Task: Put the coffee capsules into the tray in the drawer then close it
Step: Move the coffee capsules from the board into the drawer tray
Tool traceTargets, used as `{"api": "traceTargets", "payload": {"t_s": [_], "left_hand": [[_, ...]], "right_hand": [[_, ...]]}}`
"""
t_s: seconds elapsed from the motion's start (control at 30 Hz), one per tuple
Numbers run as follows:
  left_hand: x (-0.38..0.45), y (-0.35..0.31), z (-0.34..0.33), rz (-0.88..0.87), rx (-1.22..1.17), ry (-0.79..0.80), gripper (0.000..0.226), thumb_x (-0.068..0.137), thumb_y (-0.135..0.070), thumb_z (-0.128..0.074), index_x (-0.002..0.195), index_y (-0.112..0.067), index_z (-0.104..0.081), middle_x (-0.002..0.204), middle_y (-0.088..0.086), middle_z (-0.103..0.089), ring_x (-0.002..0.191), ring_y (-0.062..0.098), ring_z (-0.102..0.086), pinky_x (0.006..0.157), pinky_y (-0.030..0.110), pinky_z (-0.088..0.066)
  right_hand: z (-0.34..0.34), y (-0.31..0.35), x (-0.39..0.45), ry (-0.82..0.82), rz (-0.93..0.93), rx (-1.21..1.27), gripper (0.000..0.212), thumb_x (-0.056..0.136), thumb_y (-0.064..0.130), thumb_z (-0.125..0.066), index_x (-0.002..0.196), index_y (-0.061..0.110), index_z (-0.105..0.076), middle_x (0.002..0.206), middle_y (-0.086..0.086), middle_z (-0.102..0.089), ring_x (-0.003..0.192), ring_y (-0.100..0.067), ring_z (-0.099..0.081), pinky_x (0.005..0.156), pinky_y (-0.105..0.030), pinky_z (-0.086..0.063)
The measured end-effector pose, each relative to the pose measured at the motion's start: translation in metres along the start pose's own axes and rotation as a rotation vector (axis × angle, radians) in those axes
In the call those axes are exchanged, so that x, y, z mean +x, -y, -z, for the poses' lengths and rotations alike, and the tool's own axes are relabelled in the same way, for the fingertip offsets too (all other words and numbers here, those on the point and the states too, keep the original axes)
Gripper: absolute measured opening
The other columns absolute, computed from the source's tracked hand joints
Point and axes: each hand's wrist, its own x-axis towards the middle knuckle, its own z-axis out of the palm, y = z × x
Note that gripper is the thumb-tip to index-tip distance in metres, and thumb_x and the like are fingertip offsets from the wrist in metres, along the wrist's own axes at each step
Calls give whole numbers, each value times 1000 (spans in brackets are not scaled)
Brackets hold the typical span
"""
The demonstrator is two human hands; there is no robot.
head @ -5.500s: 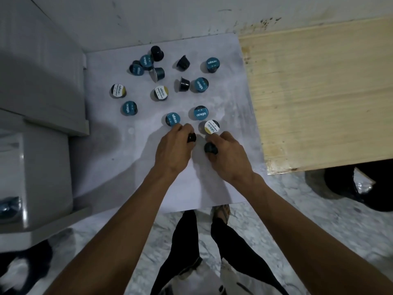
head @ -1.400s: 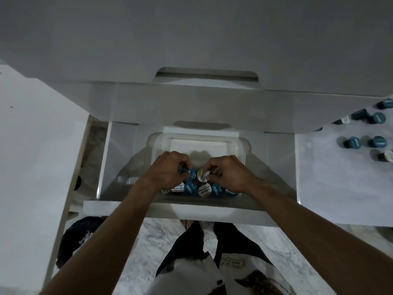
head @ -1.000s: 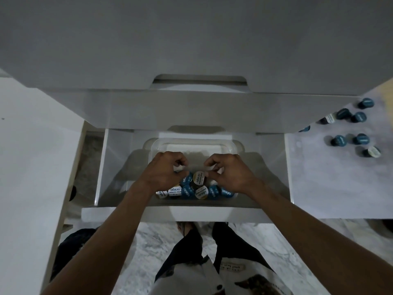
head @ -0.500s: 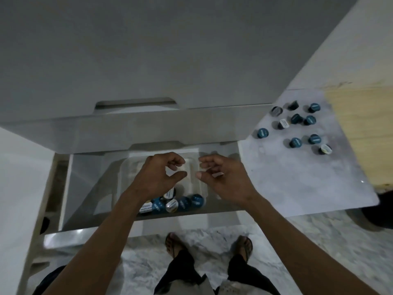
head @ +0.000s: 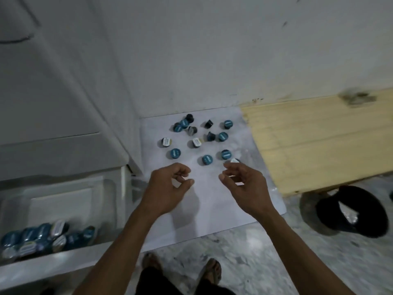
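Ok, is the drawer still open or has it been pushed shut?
Open. The drawer is pulled out at lower left, and the tray inside it shows, with capsules along its near edge.

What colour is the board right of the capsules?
Pale yellow wood grain; the board shows best in the head view.

A pale wooden board (head: 319, 141) lies at the right, its left edge against the white mat (head: 212, 209) and its far edge along the grey wall (head: 212, 50). Near its far edge sits a dark smudge (head: 356, 98), too blurred to identify. Below the board's near edge a black object (head: 350, 211) rests on the marbled floor (head: 265, 262); something pale and shiny shows inside it. At the bottom, two sandalled feet (head: 210, 269) stand on the floor, with dark trousers (head: 153, 282) above them. A grey cabinet (head: 53, 81) fills the left.
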Motion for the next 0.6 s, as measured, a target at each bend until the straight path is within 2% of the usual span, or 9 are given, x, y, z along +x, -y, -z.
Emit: {"api": "traceTargets", "payload": {"t_s": [0.07,0.13,0.33,0.43,0.5,0.6], "left_hand": [[12,-12,-26,-6,38,19,21,78,-25,-79,97,-23,-69,91,-12,-70,80,0,-64,66,9,-45],[27,-19,-45,-1,77,26,22,80,-27,-77,100,-24,-68,93,-14,-68,83,0,-63,70,10,-46],[87,-4,-86,22,157,-38,25,84,-22,-72,108,-18,-65,105,-4,-67,91,10,-59,82,32,-53],[106,17,-103,128,182,-35,34,86,-24,-70,119,-19,-61,119,-1,-63,107,17,-59,91,40,-52],[114,29,-114,165,193,-24,39,85,-24,-71,122,-21,-59,123,0,-59,113,20,-57,93,40,-51],[115,44,-129,187,227,-33,45,85,-25,-72,127,-20,-56,128,1,-57,119,19,-52,92,26,-43]], "right_hand": [[24,-14,14,-45,-8,-16,26,84,29,-76,108,21,-70,94,11,-73,79,0,-69,68,-17,-56],[40,-24,30,-84,-17,-27,21,84,27,-75,104,22,-70,92,13,-73,78,0,-69,65,-9,-51],[49,-59,78,-114,-86,-115,30,84,28,-74,111,17,-68,98,8,-69,80,3,-63,61,1,-42],[40,-80,94,-72,-103,-182,32,83,29,-75,113,18,-68,106,5,-70,81,-5,-66,61,-7,-46],[34,-95,103,-29,-113,-256,34,83,27,-76,115,20,-67,112,3,-69,89,-12,-65,67,-21,-53],[22,-116,108,48,-56,-320,36,79,20,-78,114,19,-68,117,0,-67,101,-18,-62,80,-25,-48]]}}
